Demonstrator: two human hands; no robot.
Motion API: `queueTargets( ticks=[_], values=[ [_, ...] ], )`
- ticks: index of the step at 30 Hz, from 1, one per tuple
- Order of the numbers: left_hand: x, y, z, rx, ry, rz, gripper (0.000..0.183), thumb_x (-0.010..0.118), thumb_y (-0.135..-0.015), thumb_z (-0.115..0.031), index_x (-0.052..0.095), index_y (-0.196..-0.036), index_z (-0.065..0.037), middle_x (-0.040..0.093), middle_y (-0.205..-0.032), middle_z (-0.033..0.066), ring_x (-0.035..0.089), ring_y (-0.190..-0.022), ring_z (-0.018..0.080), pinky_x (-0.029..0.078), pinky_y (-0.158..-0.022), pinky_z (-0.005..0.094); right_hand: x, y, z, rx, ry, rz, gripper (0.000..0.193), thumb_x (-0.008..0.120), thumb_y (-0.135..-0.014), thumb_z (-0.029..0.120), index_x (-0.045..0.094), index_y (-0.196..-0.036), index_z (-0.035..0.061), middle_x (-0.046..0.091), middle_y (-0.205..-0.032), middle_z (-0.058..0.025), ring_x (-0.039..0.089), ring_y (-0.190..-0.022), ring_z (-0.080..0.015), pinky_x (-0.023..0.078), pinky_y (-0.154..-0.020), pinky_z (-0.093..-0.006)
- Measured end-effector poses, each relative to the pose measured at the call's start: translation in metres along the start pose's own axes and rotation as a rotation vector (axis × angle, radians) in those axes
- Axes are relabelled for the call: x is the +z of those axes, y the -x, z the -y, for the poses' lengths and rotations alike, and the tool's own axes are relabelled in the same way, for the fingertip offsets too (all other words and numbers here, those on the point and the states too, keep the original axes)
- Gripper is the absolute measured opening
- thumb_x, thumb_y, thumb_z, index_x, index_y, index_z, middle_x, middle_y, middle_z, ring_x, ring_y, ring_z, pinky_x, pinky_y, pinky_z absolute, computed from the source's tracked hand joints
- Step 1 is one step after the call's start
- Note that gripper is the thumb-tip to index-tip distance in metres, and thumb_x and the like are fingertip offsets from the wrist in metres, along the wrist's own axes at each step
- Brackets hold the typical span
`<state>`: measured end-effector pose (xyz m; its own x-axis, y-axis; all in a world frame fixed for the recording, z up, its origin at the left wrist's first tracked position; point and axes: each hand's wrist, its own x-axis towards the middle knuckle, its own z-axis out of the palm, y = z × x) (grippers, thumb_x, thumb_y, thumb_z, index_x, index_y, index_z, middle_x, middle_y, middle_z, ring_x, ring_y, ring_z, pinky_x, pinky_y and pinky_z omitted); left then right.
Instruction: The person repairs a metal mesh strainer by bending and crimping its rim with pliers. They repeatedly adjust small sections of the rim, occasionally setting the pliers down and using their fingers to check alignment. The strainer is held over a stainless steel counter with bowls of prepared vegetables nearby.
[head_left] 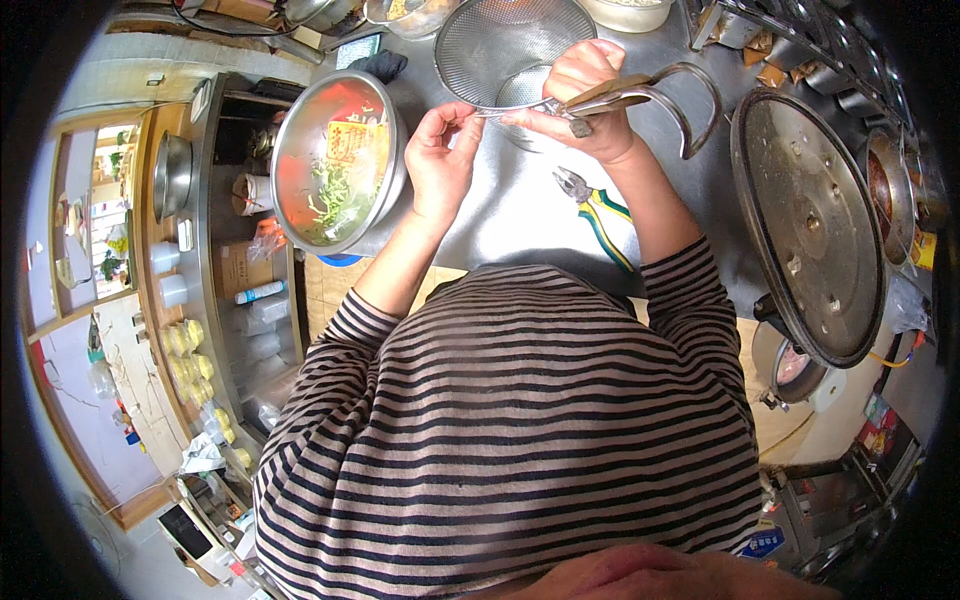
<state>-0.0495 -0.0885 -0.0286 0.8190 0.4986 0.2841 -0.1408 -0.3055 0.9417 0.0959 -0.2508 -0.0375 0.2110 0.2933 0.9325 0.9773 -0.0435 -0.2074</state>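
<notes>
A round metal mesh strainer [515, 50] rests tilted at the far middle of the steel table. At its near rim, my left hand [443, 160] is closed in a pinch, fingertips on the thin metal edge. My right hand [590, 105] grips large metal scissors [622, 93] beside the same rim, with their curved handle loops standing out to the right. Fingers of the right hand cover part of the scissors, so what lies between the blades is hidden. Pliers [600, 215] with green and yellow handles lie on the table below my hands.
To the left stands a steel bowl [283, 165] with shredded greens and a red-and-yellow package. A big round lid [810, 230] stands on edge at the right. More bowls [628, 14] line the back, and metal containers [790, 65] fill the far right. Shelves [225, 250] run along the left.
</notes>
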Motion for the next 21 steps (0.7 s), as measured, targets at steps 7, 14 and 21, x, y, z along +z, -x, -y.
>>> queueTargets(
  ticks=[7,14,21],
  values=[
    [-0.008,-0.009,-0.005,0.349,-0.435,-0.011,0.013,0.076,-0.078,0.000,0.066,-0.086,-0.003,0.065,-0.078,0.0072,0.062,-0.071,0.0207,0.050,-0.068,0.0311,0.002,0.003,-0.003,-0.017,0.013,-0.005,0.042,0.089,-0.060,0.050,0.071,-0.086,0.0220,0.068,-0.085,0.0060,0.058,-0.090,-0.0184,0.035,-0.087,-0.0432],
    [-0.011,-0.017,-0.011,0.458,-0.574,0.021,0.016,0.073,-0.073,0.000,0.061,-0.081,-0.005,0.062,-0.074,0.0075,0.062,-0.072,0.0255,0.050,-0.066,0.0351,0.000,-0.004,0.003,0.012,0.037,0.031,0.043,0.088,-0.063,0.051,0.072,-0.090,0.0215,0.069,-0.091,0.0043,0.059,-0.092,-0.0186,0.034,-0.088,-0.0428],
    [-0.016,-0.021,-0.009,0.434,-0.509,0.112,0.019,0.078,-0.076,-0.006,0.060,-0.083,-0.005,0.063,-0.080,0.0082,0.064,-0.079,0.0268,0.051,-0.072,0.0358,-0.003,-0.010,0.005,-0.012,0.025,-0.009,0.044,0.087,-0.062,0.046,0.054,-0.072,0.0192,0.055,-0.072,0.0024,0.053,-0.074,-0.0197,0.033,-0.081,-0.0405]
  ],
)
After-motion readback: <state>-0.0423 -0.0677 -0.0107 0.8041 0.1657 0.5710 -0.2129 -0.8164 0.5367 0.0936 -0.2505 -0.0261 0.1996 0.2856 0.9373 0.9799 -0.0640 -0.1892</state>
